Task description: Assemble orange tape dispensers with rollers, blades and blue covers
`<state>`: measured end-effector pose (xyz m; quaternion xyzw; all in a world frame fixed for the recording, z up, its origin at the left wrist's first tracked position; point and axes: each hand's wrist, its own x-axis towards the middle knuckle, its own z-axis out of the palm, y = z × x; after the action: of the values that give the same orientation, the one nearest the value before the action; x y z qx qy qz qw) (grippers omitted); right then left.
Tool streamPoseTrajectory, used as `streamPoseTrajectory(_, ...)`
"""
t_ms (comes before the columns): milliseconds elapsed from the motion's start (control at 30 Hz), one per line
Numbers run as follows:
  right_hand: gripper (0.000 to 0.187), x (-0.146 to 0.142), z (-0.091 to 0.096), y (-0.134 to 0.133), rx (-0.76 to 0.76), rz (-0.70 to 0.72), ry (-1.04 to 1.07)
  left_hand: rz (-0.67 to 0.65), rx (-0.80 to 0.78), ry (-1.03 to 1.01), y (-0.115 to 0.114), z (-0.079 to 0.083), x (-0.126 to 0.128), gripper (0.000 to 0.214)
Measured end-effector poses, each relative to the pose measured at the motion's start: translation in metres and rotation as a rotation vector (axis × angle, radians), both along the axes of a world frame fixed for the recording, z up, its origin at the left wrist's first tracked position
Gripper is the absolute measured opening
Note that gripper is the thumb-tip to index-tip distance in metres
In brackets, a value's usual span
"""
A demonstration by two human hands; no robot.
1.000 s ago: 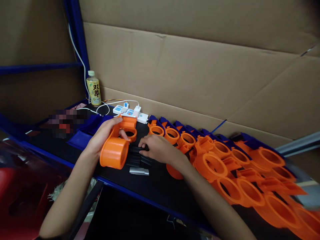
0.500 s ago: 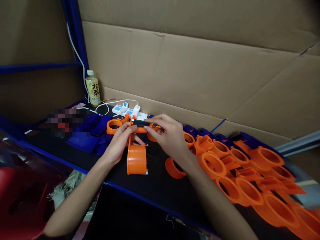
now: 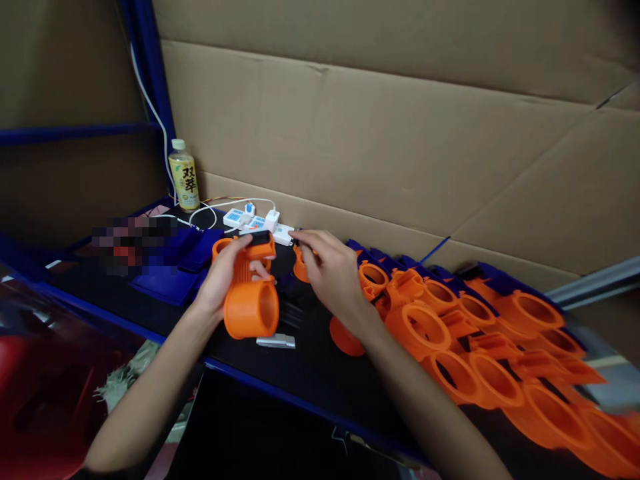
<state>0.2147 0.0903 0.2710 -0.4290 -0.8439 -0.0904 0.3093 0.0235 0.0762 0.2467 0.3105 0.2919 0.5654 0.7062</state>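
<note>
My left hand [image 3: 223,273] is closed round an orange plastic part [image 3: 251,310], holding it above the table with its wide ring facing right. A black cylindrical piece [image 3: 260,237] lies in the upper end of that part, under my left thumb. My right hand [image 3: 333,270] is off to the right of the part, apart from it, with thumb and forefinger separated and nothing visible between them. Beyond its fingertips is another orange ring part [image 3: 301,263], partly hidden. Below the held part, a silvery flat piece [image 3: 277,341] and dark strips [image 3: 291,313] lie on the black tabletop.
Many orange ring parts [image 3: 425,328] cover the table's right side. Blue flat pieces [image 3: 165,283] lie at left. At the back are a white power strip [image 3: 285,233] with cables and a yellow-labelled bottle [image 3: 184,177]. A cardboard wall [image 3: 375,147] stands behind.
My right hand has let go of the black piece and drawn slightly away. My left hand has turned the orange part and moved it left, uncovering the silvery piece.
</note>
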Motion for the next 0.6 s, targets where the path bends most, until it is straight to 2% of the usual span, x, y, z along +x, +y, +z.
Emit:
streamPoseTrajectory(100, 0.035, 0.007, -0.009, 0.014, -0.284, -0.110, -0.311, -0.024, -0.011, -0.116, 0.004, 0.005, -0.011, 0.035)
streamPoseTrajectory(167, 0.036, 0.008, -0.020, 0.019, -0.375, -0.101, -0.460, -0.024, -0.002, -0.135, 0.005, 0.007, -0.014, 0.038)
streamPoseTrajectory(333, 0.038, 0.001, -0.042, 0.024, -0.391, -0.136, -0.556, -0.073, -0.023, -0.117, 0.005, 0.004, -0.013, 0.038)
streamPoseTrajectory(600, 0.035, -0.004, -0.044, 0.024, -0.373, -0.176, -0.640, -0.105, -0.030, -0.060, 0.013, -0.006, -0.015, 0.038)
